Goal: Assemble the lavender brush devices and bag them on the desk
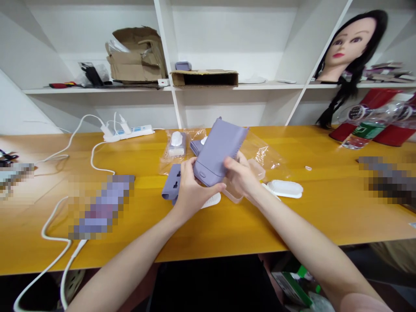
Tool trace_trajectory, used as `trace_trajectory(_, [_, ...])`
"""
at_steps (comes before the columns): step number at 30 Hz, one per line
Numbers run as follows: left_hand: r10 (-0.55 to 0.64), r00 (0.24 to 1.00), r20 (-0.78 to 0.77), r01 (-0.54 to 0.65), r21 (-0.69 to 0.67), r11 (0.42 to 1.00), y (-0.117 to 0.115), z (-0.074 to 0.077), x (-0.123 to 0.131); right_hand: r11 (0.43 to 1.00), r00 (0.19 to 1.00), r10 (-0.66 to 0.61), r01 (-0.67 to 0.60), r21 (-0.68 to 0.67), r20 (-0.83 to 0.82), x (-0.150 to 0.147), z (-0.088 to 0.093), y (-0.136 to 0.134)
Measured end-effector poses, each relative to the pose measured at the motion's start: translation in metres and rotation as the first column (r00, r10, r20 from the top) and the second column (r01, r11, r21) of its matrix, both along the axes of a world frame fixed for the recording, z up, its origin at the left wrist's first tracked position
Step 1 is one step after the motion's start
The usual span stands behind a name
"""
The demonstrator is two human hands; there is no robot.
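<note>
Viewing from a distance, I see the wooden table [325, 212] extend to both sides of the hands. Its near edge runs below them; its far edge lies beyond them, against the white shelf unit [227, 30]. I have a wide span of tabletop right of the right hand [240, 175], bounded by a pixelated item [388, 180].

Transparent film [273, 160] lies crumpled beyond the hands. Left of the left hand [190, 184] is a pixelated device [104, 208], with a power strip [139, 131] farther off. A white tray [286, 189] lies near the right wrist; a purple socket block [170, 184] is just beside the left hand.

Both hands are partly closed around the purple case [221, 147], held tilted between them. The left thumb spans its near end; the right thumb rests on its face. I cannot tell how the hidden fingers lie.
</note>
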State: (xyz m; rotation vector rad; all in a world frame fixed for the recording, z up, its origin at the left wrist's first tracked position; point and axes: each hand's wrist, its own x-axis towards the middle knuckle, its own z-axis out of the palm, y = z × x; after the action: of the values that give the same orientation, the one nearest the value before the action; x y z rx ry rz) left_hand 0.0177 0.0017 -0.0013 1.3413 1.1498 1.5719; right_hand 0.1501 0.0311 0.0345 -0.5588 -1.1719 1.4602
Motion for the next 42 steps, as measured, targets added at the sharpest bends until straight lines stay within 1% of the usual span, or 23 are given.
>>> trace_trajectory(1, [-0.019,1.0,-0.003,0.019,0.011,1.0,-0.001,-0.001,0.002,0.998,0.998,-0.055,0.055,-0.026,-0.002,-0.002,0.0,-0.001])
trace_trajectory(3, [-0.138,0.989,0.057,0.137,0.021,0.99,-0.004,-0.002,0.003,0.988,0.99,-0.14,0.139,-0.062,-0.009,-0.003,0.0,-0.001])
trace_trajectory(5, [-0.287,0.946,0.151,0.291,-0.005,0.957,-0.005,0.002,0.003,0.984,0.986,-0.164,0.162,-0.075,-0.023,0.001,0.0,0.001])
trace_trajectory(6, [-0.333,0.921,0.202,0.346,-0.032,0.938,-0.006,0.004,0.003,0.985,0.988,-0.154,0.152,-0.076,-0.029,0.003,0.0,0.003])
trace_trajectory(8, [-0.348,0.893,0.284,0.39,-0.106,0.914,-0.006,0.009,0.002,0.991,0.993,-0.11,0.107,-0.076,-0.033,0.007,-0.001,0.006])
trace_trajectory(11, [-0.299,0.893,0.336,0.383,-0.219,0.897,-0.006,0.012,0.0,0.996,0.998,-0.063,0.062,-0.064,-0.017,0.009,-0.004,0.009])
trace_trajectory(12, [-0.298,0.892,0.339,0.394,-0.264,0.88,-0.005,0.011,0.0,0.996,0.998,-0.065,0.065,-0.056,-0.013,0.008,-0.005,0.009])
trace_trajectory(14, [-0.328,0.885,0.33,0.439,-0.358,0.824,-0.005,0.01,-0.001,0.996,0.998,-0.068,0.068,-0.054,-0.006,0.007,-0.006,0.008])
trace_trajectory(16, [-0.37,0.872,0.321,0.479,-0.401,0.781,-0.005,0.008,-0.001,0.996,0.998,-0.062,0.061,-0.064,-0.006,0.005,-0.006,0.006])
trace_trajectory(17, [-0.379,0.867,0.323,0.487,-0.391,0.781,-0.005,0.007,-0.001,0.996,0.998,-0.058,0.057,-0.069,-0.012,0.004,-0.005,0.005])
trace_trajectory(20, [-0.382,0.855,0.352,0.488,-0.295,0.821,-0.005,0.004,0.001,0.995,0.997,-0.07,0.067,-0.074,-0.041,0.004,-0.003,0.002])
trace_trajectory(21, [-0.39,0.85,0.353,0.492,-0.273,0.827,-0.005,0.003,0.001,0.994,0.996,-0.081,0.078,-0.075,-0.041,0.004,-0.003,0.001])
trace_trajectory(23, [-0.41,0.852,0.324,0.497,-0.26,0.828,-0.004,0.001,0.001,0.992,0.995,-0.101,0.1,-0.073,-0.015,0.005,-0.003,0.0])
trace_trajectory(25, [-0.409,0.869,0.278,0.478,-0.267,0.837,-0.003,0.0,0.0,0.992,0.994,-0.105,0.107,-0.063,0.029,0.005,-0.004,0.0])
trace_trajectory(30, [-0.321,0.924,0.206,0.369,-0.267,0.891,-0.004,0.0,0.0,0.995,0.993,-0.101,0.103,-0.017,0.066,0.003,-0.005,0.001])
trace_trajectory(34, [-0.266,0.946,0.184,0.306,-0.244,0.92,-0.005,0.0,0.0,0.994,0.992,-0.106,0.108,-0.023,0.068,0.001,-0.005,0.0])
trace_trajectory(38, [-0.205,0.967,0.15,0.237,-0.233,0.943,-0.003,0.001,-0.001,0.995,0.993,-0.099,0.1,-0.013,0.061,0.001,-0.004,-0.001])
trace_trajectory(42, [-0.192,0.979,0.074,0.203,-0.204,0.958,-0.001,-0.002,0.0,0.997,0.996,-0.078,0.076,0.028,0.052,0.003,-0.001,-0.003])
